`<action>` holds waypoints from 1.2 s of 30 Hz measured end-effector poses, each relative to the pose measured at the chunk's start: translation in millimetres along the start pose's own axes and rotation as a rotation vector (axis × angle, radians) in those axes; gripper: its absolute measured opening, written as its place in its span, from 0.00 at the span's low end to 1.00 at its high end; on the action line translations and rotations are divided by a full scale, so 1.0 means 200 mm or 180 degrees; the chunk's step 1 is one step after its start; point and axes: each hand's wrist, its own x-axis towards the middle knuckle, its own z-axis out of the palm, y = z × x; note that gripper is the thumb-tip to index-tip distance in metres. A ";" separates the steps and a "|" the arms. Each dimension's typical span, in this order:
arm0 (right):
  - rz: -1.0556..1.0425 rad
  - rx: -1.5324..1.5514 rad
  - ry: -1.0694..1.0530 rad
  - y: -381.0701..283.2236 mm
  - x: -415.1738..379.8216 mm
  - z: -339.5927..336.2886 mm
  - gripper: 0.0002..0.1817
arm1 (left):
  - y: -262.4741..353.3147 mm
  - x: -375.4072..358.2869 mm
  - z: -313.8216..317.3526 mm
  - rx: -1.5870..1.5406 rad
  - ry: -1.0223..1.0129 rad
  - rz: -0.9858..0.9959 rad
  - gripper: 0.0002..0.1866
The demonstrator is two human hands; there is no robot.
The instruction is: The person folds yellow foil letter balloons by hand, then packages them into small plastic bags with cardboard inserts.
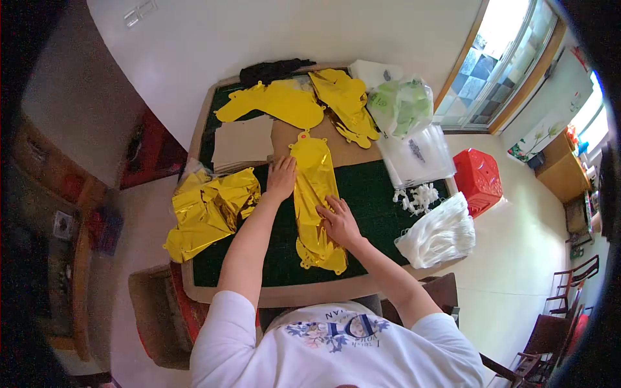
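Observation:
A flat, uninflated gold foil balloon (312,174) lies lengthwise in the middle of the table, with small tabs at its ends and creases along its lower half. My left hand (282,178) rests at its upper left edge, fingers stretched out and touching the foil. Lower down, my right hand (341,222) lies on the balloon's right side with its fingers apart. Neither hand grips anything that I can see. To the left sits a crumpled heap of gold foil balloons (213,210). Beside my left hand is a stack of grey-brown cardboard sheets (243,143).
More gold foil balloons (278,105) lie at the back of the table (259,275), near a black cloth (275,70). Along the right are clear plastic bags (420,158), small white pieces (420,197) and a white string bundle (440,233). A red stool (477,181) stands beyond the edge.

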 end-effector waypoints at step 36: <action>-0.0095 -0.0092 -0.0109 0.02 -0.01 0.02 0.21 | 0.08 -0.99 0.12 -0.0939 0.1071 0.0517 0.09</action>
